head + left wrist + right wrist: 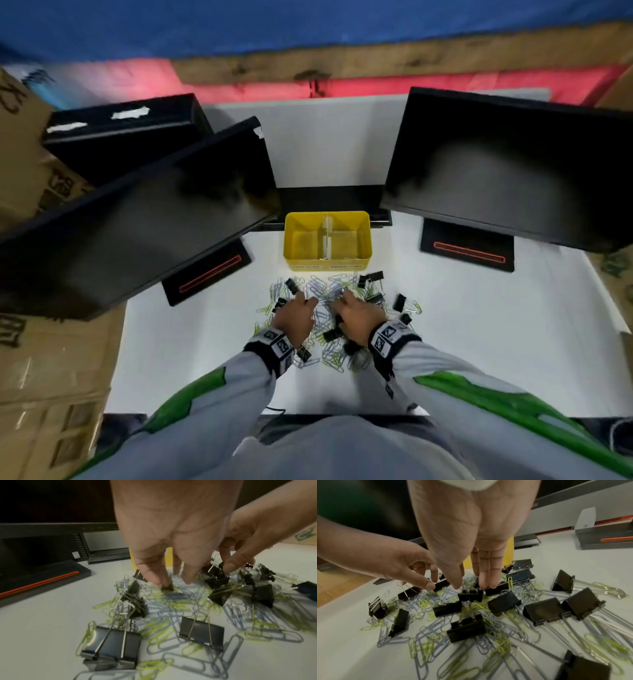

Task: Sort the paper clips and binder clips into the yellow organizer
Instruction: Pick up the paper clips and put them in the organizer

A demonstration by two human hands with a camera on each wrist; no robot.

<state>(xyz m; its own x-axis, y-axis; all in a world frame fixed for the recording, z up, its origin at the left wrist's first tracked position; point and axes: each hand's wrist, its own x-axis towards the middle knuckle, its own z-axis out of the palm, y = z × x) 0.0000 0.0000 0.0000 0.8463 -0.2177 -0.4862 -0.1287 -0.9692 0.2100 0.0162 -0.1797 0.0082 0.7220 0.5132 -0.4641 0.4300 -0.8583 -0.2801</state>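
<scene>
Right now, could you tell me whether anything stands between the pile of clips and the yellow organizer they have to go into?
Nothing visible does. The yellow organizer stands open-topped just beyond the pile of clips, with only a bare strip of white table between them. The left hand and right hand are both down over the pile. The monitors stand to either side.

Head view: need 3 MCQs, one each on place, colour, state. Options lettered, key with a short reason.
1. Where does the yellow organizer stand relative to the clip pile?
A. beyond it, between two monitors
B. left of it
C. nearer the person

2. What colour are the binder clips?
A. red
B. black
C. white

3. What is in the organizer's two compartments?
A. heaped binder clips
B. a stapler
C. no clips visible

Key: 1 A, it sits past the pile between the left monitor and the right monitor. 2 B, every binder clip body is black. 3 C, both floors show bare yellow while the left hand and right hand reach into the pile.
</scene>
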